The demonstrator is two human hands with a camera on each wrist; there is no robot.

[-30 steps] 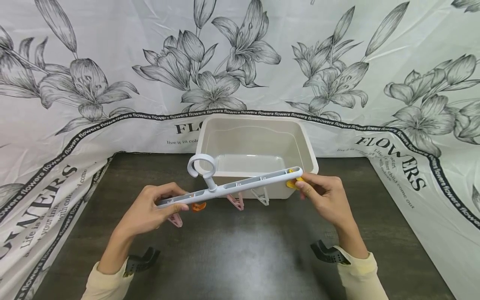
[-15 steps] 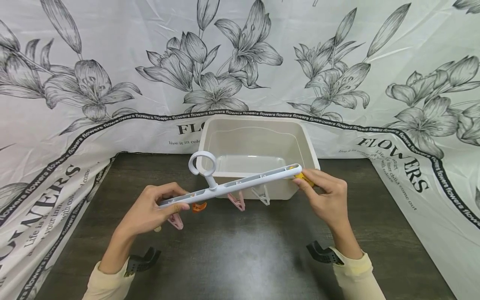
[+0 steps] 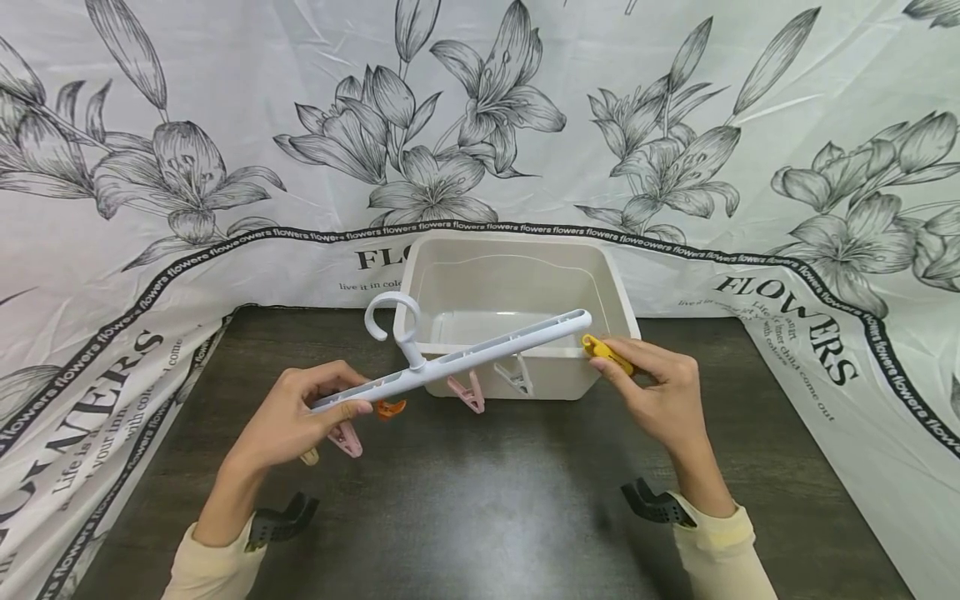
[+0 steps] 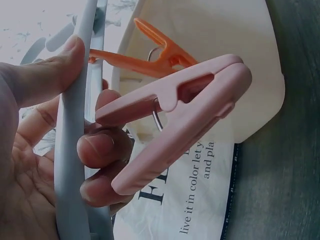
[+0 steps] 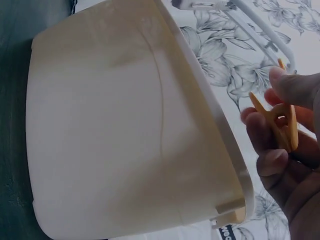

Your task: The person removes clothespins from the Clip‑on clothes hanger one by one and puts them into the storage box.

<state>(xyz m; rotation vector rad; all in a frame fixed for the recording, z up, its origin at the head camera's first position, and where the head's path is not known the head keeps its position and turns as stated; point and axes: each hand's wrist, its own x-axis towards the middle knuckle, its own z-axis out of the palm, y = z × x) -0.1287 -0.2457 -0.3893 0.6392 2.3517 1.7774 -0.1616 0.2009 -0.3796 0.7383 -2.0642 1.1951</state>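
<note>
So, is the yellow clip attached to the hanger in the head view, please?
No, the right hand pinches the yellow clip apart from the hanger, with a gap at its end.

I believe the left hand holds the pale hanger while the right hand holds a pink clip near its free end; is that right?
Not quite: the right hand holds a yellow clip, not pink, near the free end, as the head view shows; the left hand does hold the pale hanger.
</note>
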